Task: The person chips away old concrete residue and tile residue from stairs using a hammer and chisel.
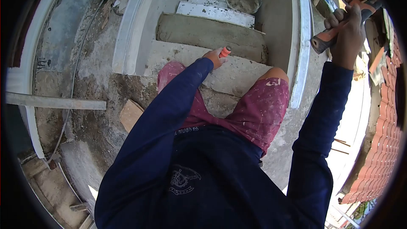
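Note:
My left hand (pixel 215 58) is closed around a short orange-handled tool (pixel 225 51), held low between my knees. Its working end is hidden, so its kind cannot be made out. Off to the right, my raised right hand (pixel 349 34) grips the thick orange-and-black handle of a tool (pixel 325 39); the far end runs out of clear sight. Just ahead of my left hand lies a step face coated in smooth grey mortar (pixel 207 34). The pale, rough step (pixel 182 53) nearest me is right by that hand.
Farther along the stairs are white-faced steps (pixel 216 13) and a bucket (pixel 243 1) of grey mix. Walls (pixel 275 12) flank the stairway. A plank (pixel 59 101) juts in at left, near a broken tile piece (pixel 130 115) and a cable (pixel 80 46). Roof tiles (pixel 377 152) lie at right.

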Demonstrator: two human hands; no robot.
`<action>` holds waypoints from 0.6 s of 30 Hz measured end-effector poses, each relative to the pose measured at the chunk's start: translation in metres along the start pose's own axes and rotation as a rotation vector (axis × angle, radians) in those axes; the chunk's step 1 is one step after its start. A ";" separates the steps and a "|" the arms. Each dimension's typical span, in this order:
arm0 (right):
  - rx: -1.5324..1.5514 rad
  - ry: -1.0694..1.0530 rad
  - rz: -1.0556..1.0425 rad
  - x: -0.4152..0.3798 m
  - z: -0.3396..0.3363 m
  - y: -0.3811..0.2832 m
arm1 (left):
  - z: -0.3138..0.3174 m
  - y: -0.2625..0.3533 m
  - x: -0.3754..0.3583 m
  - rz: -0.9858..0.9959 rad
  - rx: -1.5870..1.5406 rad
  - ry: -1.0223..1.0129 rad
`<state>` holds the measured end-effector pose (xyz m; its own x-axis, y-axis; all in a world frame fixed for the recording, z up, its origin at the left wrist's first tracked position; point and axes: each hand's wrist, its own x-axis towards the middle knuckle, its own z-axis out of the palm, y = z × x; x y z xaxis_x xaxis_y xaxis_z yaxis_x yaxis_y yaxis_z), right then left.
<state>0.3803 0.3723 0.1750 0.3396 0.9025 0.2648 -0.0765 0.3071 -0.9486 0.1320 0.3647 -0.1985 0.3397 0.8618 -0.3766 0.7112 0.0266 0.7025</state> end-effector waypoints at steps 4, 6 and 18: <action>-0.647 -0.133 0.354 -0.128 0.003 0.175 | 0.004 0.001 -0.004 -0.033 0.017 0.058; -0.682 -0.489 0.842 -0.161 -0.015 0.175 | 0.009 0.002 -0.014 -0.005 -0.032 0.007; 0.245 -0.162 -0.002 0.000 -0.016 0.079 | -0.001 0.004 -0.008 0.017 -0.020 0.053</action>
<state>0.3890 0.3919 0.0968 0.1870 0.9322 0.3098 -0.3069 0.3550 -0.8831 0.1313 0.3582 -0.1919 0.3184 0.8877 -0.3324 0.6930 0.0213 0.7206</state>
